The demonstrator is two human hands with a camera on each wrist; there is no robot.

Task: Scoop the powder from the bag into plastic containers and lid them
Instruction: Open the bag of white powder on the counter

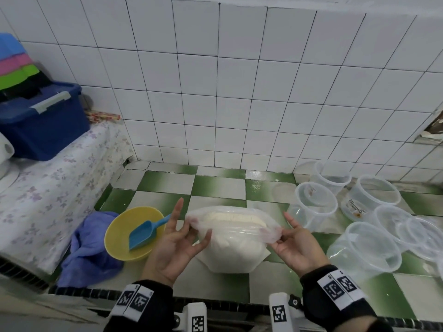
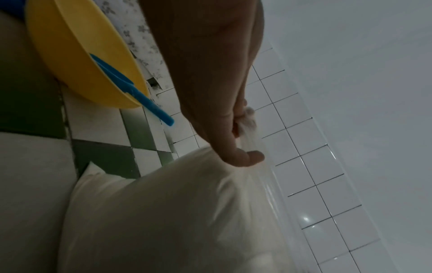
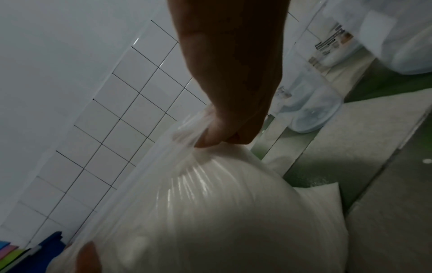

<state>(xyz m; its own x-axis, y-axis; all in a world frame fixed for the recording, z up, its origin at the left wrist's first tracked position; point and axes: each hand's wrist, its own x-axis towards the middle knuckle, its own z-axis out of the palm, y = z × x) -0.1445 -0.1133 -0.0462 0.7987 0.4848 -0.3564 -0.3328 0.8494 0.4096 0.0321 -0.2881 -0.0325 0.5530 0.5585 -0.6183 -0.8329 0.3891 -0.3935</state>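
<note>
A clear plastic bag of white powder [image 1: 231,245] stands on the green-and-white tiled counter [image 1: 215,188], its mouth held wide. My left hand [image 1: 177,238] pinches the bag's left rim, index finger straight up. My right hand [image 1: 291,238] pinches the right rim. The wrist views show the same bag [image 2: 163,212] [image 3: 198,212] with rim plastic bunched in my left hand's fingers [image 2: 243,157] and my right hand's fingers [image 3: 219,136]. A blue scoop [image 1: 143,232] lies in a yellow bowl [image 1: 119,238] left of the bag. Several clear empty containers [image 1: 364,248] and lids [image 1: 429,238] sit to the right.
A purple-blue cloth [image 1: 88,250] lies beside the bowl. A floral-covered raised surface [image 1: 48,200] at the left carries a dark blue lidded bin [image 1: 43,121]. The white tiled wall [image 1: 239,92] closes the back. The counter's front edge [image 1: 227,300] is near my wrists.
</note>
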